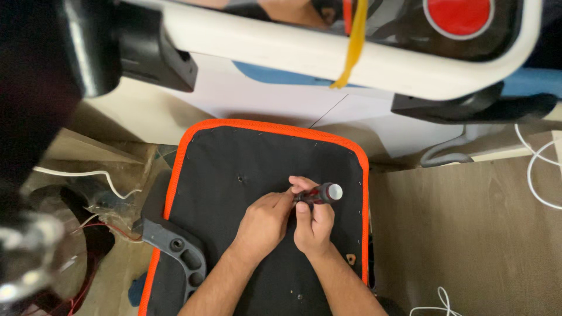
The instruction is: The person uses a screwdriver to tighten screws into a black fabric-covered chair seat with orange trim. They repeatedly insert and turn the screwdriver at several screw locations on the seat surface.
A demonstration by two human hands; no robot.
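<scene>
A: What's held?
B: Screwdriver (321, 193), red-and-black grip, pale round cap facing the camera, shaft hidden. It stands over the middle right of a black seat panel (234, 175) with orange piping.

A: Fingers?
B: Right hand (313, 225) is curled tight round the handle. Left hand (264, 222) has fingertips pinched at its lower end, touching the right.

A: Else?
B: Grey armrest bracket (175, 246) at the panel's left edge.

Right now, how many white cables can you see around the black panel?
3: one white cable left of the orange-edged black panel, one looping at the right edge, one at the bottom right. More may be hidden.
</scene>
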